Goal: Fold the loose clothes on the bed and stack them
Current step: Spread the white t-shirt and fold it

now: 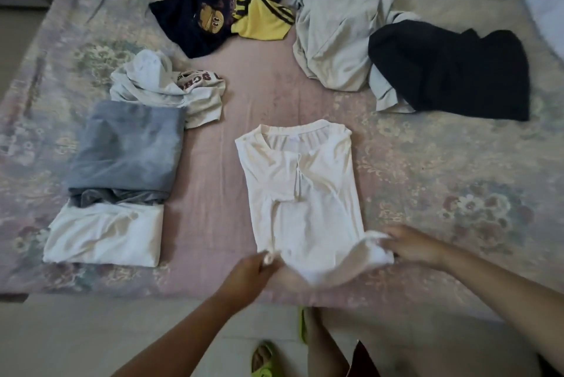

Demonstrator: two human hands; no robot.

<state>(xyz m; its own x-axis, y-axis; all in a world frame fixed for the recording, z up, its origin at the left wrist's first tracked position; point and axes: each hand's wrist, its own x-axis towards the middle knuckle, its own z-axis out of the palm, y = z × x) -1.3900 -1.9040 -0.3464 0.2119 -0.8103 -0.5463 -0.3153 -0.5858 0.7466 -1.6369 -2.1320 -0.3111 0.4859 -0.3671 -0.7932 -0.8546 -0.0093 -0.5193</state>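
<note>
Both hands are at the near hem of a white shirt (300, 184) spread on the bed (268, 80). The left hand (248, 274) pinches the hem's left corner, fingers curled round the cloth; the right hand (410, 247) grips the right corner, where the fabric is bunched up and lifted off the cover. Between them the hem sags in a blurred curve.

The shirt lies with its long axis running away from the person: neckline at the far end, hem at the near edge of the bed. Its sides are already folded inward, so it makes a narrow upright rectangle, one sleeve lying across the middle.

To the left, well apart from it, sits a stack: a folded grey garment (128, 147) on top, a folded white garment (103, 236) showing underneath at the near end. Touching the far edge of the stack is a crumpled white top with red lettering (171, 86).

Further back are loose clothes: a dark navy printed shirt (195, 13) tangled with a yellow jersey with dark stripes (262, 10), then to the right a pale grey shirt (338, 25) with a black garment (451, 71) lying partly over it.

A green sandal (264, 360) shows on the floor below the bed.
</note>
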